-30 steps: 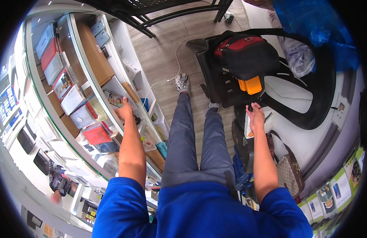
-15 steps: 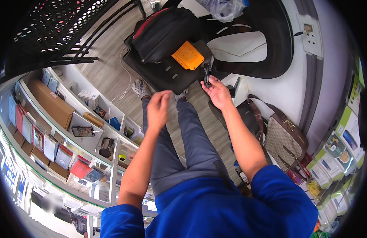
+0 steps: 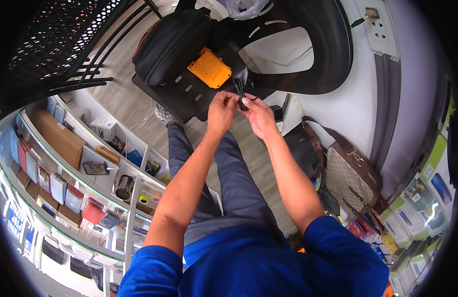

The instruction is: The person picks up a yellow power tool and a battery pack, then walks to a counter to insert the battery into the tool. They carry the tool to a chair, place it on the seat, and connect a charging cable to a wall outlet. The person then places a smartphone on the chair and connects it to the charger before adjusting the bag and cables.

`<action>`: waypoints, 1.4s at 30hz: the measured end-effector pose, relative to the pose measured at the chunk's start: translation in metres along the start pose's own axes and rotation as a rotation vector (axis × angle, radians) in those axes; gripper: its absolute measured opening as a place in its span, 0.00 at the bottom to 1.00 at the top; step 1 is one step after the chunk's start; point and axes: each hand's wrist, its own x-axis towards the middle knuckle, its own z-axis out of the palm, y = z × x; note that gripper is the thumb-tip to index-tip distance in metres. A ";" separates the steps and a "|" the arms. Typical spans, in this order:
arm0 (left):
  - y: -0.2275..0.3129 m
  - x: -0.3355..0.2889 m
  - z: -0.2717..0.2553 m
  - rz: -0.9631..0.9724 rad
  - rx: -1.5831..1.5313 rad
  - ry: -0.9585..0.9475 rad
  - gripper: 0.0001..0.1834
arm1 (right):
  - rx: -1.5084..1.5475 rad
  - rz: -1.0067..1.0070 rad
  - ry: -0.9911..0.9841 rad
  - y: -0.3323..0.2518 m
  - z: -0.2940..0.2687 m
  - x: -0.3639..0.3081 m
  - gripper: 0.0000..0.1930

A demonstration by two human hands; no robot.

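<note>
Two hands on one little bundle: a black cable (image 3: pixel 240 93), looped up into a small coil and held out over the near edge of a black chair (image 3: pixel 172 99). Right hand (image 3: pixel 258 117) has it between thumb and fingers, palm turned mostly up. Left hand (image 3: pixel 221 115) comes in from about 8 o'clock, thumb and fingertips narrowed down to a pinch on its side of the coil. Can't make out whether there's a tie around the loops, since the fingers cover that bit.

Going by the clock from the cable: an orange case (image 3: pixel 210 68) lies flat on the seat at 10 o'clock, just beside the loops, with a black bag (image 3: pixel 182 42) past it in the same direction. Wall socket's (image 3: pixel 380 29) up at 2, patterned shoulder bag (image 3: pixel 340 180) at 4, phone (image 3: pixel 95 168) on a shelf around 8, well apart from all this.

What could bite you here, imo: the grip is only fingertips, so if the left tugs while the right eases off, the coil could spring open or drop on the seat or the wood floor (image 3: pixel 262 171). If the loops cross, pulling a random strand would probably cinch a knot. And with the case so close, a swinging loop might catch its corner and drag it around.
</note>
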 end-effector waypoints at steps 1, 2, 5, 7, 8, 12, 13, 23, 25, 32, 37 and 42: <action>-0.001 -0.001 0.002 0.036 0.049 0.008 0.12 | -0.038 -0.013 0.003 0.000 0.000 0.000 0.16; -0.001 -0.003 0.004 0.054 0.099 0.031 0.12 | -0.077 -0.029 0.014 0.001 -0.001 0.001 0.16; -0.003 -0.005 0.009 0.146 0.247 0.092 0.13 | -0.217 -0.066 0.049 0.005 -0.002 0.002 0.17; -0.004 0.002 0.005 -0.315 -0.294 -0.049 0.14 | -0.326 -0.125 0.037 0.008 -0.002 0.000 0.16; -0.005 0.003 0.003 -0.510 -0.574 -0.119 0.14 | -0.399 -0.126 0.075 0.008 -0.001 -0.001 0.16; -0.007 0.004 0.003 -0.618 -1.190 0.006 0.13 | -0.430 -0.146 0.029 0.006 0.005 -0.007 0.15; -0.007 0.002 0.006 -0.420 -0.958 0.059 0.12 | -0.428 -0.134 0.031 0.004 0.007 -0.008 0.15; -0.001 -0.030 -0.011 0.399 0.290 0.011 0.09 | -0.455 -0.002 0.042 -0.020 0.012 -0.016 0.09; 0.001 -0.030 -0.011 0.420 0.258 0.058 0.07 | -0.492 0.043 0.053 -0.023 0.012 -0.018 0.09; 0.005 -0.025 -0.017 0.486 0.412 -0.065 0.09 | -0.669 0.081 0.089 -0.031 0.018 -0.021 0.10; 0.000 -0.030 0.006 -0.091 0.128 0.053 0.10 | -0.710 -0.099 0.062 -0.013 0.019 -0.019 0.10; -0.014 -0.024 0.011 -0.658 -0.781 -0.112 0.13 | -0.780 -0.265 0.035 -0.002 0.012 -0.020 0.10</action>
